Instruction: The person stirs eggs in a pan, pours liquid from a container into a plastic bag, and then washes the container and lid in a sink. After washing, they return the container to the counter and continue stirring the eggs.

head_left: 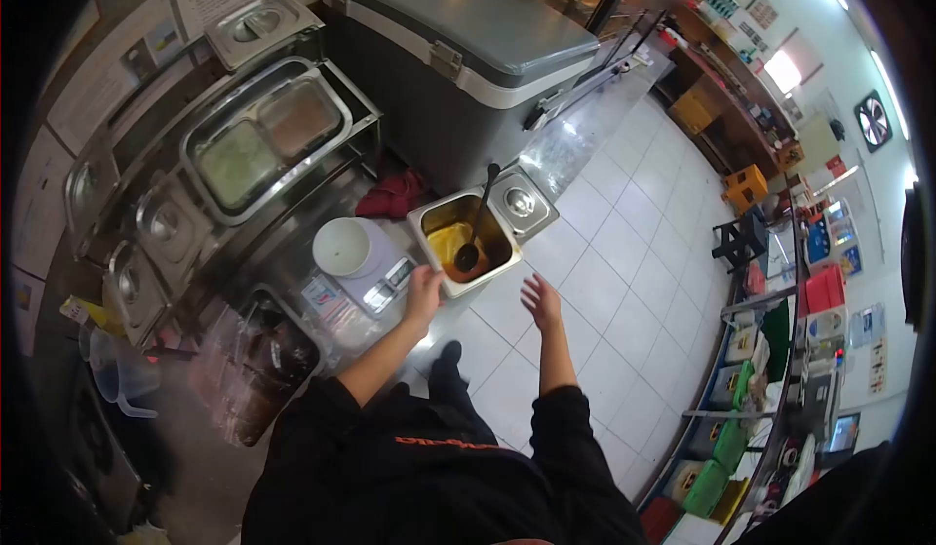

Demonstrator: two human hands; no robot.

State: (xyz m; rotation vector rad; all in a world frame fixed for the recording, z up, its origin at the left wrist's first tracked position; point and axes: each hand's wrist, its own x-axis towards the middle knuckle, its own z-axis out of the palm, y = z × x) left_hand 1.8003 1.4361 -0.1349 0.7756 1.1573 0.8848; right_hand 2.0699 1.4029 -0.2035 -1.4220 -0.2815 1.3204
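My left hand (424, 294) is at the near left corner of a steel container (426, 235), its fingers close together by the rim; what they hold, if anything, is hidden. The container has yellow and orange-brown contents and a black ladle (481, 215) leaning in it. My right hand (541, 301) hovers over the floor just right of the container, fingers spread, holding nothing. A steel lid (523, 204) lies beside the container. Left of it, a white bowl (343, 247) stands on a digital scale (379, 294).
Behind are a large grey cooler (439, 106), a dark red cloth (392, 194) and a steel rack (216, 209) with two filled pans. Bagged dark food (268, 355) and a clear jug (124, 365) are at left. Green crates (717, 447) line the right side.
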